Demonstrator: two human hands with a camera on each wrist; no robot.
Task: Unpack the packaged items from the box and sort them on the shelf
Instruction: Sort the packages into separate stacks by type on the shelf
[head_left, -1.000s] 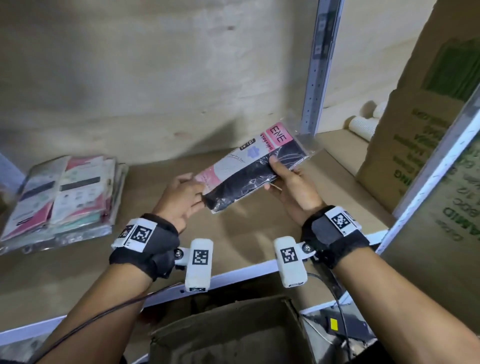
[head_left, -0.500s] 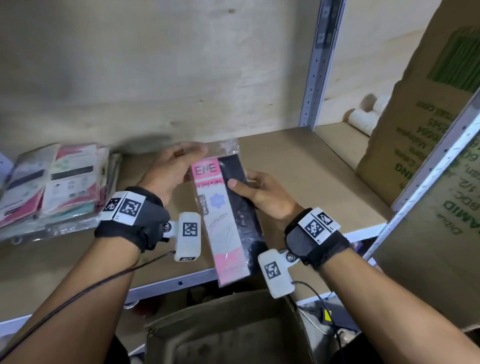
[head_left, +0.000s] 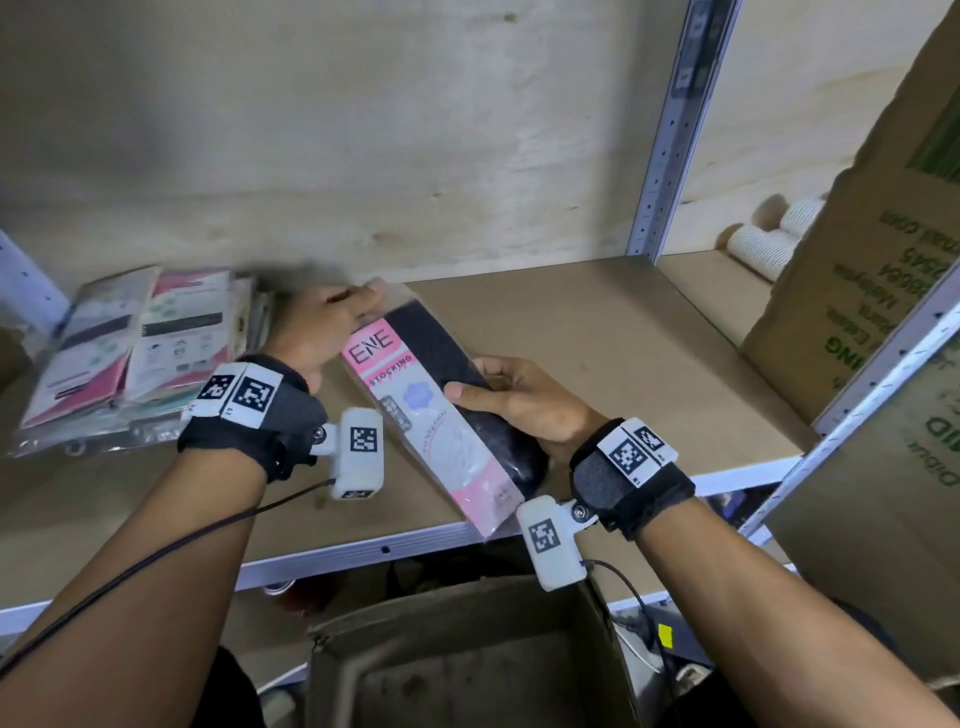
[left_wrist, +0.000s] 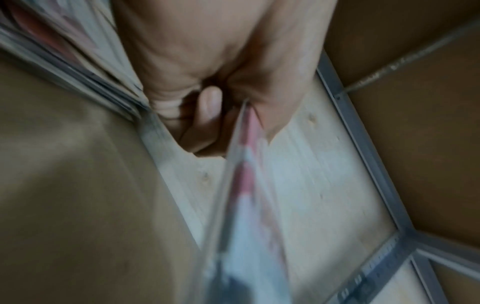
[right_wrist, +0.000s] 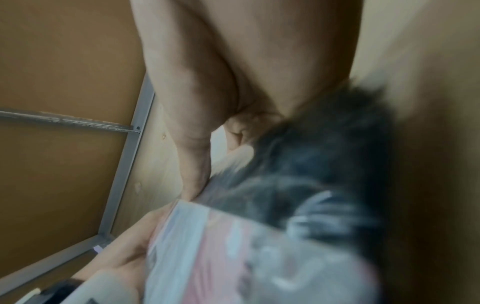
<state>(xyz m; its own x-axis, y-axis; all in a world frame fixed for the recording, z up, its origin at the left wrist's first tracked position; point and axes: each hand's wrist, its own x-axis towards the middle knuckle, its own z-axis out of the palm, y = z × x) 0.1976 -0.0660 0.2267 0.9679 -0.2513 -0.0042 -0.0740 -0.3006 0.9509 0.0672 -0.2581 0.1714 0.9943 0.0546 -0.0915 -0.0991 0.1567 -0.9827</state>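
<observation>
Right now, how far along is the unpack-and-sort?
Done: a pile of packets already lies at the shelf's left end. In hand: one stocking pack, held above the shelf by both hands, the left hand at its top edge and the right hand on its side. Left: setting this pack down. The box below is open; its contents cannot be seen.

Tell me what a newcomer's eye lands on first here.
The pink-and-white clear-wrapped stocking packet with black hosiery, held over the brown shelf board by both hands: left hand at its far end, right hand gripping its side. Next, the stack of similar flat packets at shelf left.
</observation>
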